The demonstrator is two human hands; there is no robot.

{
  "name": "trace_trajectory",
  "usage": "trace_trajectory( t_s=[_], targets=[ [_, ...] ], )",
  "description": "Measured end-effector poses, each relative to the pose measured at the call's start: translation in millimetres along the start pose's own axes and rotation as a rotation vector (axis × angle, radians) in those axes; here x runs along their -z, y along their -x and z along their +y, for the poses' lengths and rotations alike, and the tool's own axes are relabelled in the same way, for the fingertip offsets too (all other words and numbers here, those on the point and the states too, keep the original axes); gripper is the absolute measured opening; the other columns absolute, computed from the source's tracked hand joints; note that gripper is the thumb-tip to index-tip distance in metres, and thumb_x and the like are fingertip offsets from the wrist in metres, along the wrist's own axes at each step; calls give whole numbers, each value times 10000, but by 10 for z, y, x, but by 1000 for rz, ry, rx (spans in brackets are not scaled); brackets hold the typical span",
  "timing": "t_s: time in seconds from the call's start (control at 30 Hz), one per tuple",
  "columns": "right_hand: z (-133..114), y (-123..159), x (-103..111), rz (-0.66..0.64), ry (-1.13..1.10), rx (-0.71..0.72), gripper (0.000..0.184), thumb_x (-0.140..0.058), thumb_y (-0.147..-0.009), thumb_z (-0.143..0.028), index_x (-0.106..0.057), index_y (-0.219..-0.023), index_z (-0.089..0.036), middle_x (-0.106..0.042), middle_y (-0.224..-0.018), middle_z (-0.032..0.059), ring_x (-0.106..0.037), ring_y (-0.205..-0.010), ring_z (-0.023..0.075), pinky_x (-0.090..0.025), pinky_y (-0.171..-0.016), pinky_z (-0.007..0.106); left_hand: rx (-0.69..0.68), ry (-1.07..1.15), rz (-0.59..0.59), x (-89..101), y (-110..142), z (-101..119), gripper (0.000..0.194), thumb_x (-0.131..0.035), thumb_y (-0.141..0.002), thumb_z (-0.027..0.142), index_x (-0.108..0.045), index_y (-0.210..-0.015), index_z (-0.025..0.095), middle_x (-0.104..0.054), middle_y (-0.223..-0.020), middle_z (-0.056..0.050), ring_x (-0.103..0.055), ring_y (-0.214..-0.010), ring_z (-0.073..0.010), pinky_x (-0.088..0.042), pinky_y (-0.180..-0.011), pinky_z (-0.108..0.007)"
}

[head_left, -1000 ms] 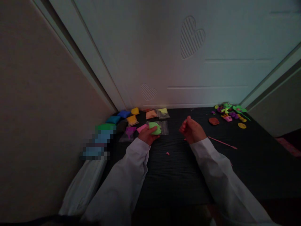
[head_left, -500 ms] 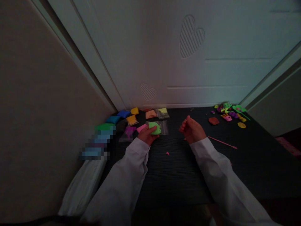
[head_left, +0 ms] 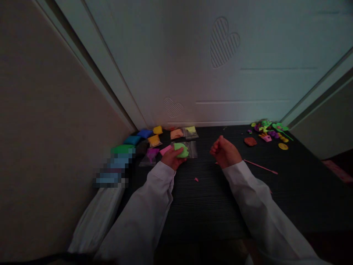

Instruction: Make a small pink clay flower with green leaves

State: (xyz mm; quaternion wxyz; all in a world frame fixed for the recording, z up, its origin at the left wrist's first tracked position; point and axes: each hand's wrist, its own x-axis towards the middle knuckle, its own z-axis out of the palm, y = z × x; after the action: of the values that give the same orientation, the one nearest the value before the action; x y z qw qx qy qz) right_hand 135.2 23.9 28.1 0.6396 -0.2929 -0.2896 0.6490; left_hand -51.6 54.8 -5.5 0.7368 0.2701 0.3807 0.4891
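My left hand (head_left: 171,157) is closed round a lump of light green clay (head_left: 181,149) that lies on a clear plastic bag (head_left: 192,149) on the dark ribbed mat (head_left: 209,198). My right hand (head_left: 224,151) hovers a little to the right, fingers pinched together; what they hold, if anything, is too small to see. A tiny pink scrap of clay (head_left: 196,179) lies on the mat between my forearms. A thin pink stick tool (head_left: 260,167) lies just right of my right hand.
Several small clay packets, blue (head_left: 145,133), yellow (head_left: 158,129), orange (head_left: 177,133) and purple (head_left: 152,152), sit at the back left by the white door (head_left: 220,66). Small clay figures and cutters (head_left: 268,130) and a brown clay disc (head_left: 250,141) lie at the back right. A wall stands left.
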Motion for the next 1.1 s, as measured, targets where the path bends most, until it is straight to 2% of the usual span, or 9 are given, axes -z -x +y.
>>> trace_trajectory(
  t_s=[0.13, 0.27, 0.43, 0.8, 1.0, 1.1],
  targets=[
    [15, 4, 23, -20, -18, 0, 148, -635, -620, -275, -522, -629, -180, -476, -538, -61, -449, -501, 48, -361, -468, 181, 0, 4, 4, -8, 8, 3, 135, -571, -627, 98, -544, -756, 125, -600, -631, 1, -568, -520, -107, -460, -413, -211],
    [29, 9, 32, -50, -4, -36, 142, -594, -664, -303, -570, -719, -174, -490, -572, -50, -466, -535, 47, -382, -500, 185, -3, 4, 1, 4, 4, -1, 157, -578, -626, 103, -546, -778, 129, -606, -655, 0, -572, -538, -106, -469, -428, -215],
    [13, 19, 16, -67, -15, -62, 175, -563, -690, -337, -567, -687, -162, -486, -562, -44, -458, -529, 46, -376, -499, 187, -1, -2, -12, 24, -10, -10, 169, -585, -625, 114, -546, -789, 125, -608, -664, -5, -577, -547, -108, -475, -435, -217],
    [28, 21, 27, -95, -12, -25, 171, -644, -603, -278, -503, -617, -183, -465, -560, -60, -446, -532, 52, -353, -486, 186, -3, 6, 5, 10, 1, -5, 159, -579, -620, 105, -554, -776, 128, -612, -656, -4, -577, -543, -110, -471, -430, -216],
    [13, 21, 2, -50, 21, -44, 190, -593, -652, -352, -527, -621, -176, -472, -558, -52, -443, -515, 48, -351, -475, 188, 9, 8, 20, 2, 5, 4, 161, -565, -626, 102, -549, -784, 125, -611, -672, -12, -579, -557, -118, -470, -432, -221],
    [40, 12, 5, 7, 123, -28, 192, -603, -639, -352, -546, -617, -171, -521, -585, -40, -461, -515, 49, -347, -462, 185, 4, 6, 24, 0, 4, 1, 174, -570, -619, 102, -548, -790, 126, -613, -672, -13, -579, -556, -120, -471, -433, -224]
  ],
)
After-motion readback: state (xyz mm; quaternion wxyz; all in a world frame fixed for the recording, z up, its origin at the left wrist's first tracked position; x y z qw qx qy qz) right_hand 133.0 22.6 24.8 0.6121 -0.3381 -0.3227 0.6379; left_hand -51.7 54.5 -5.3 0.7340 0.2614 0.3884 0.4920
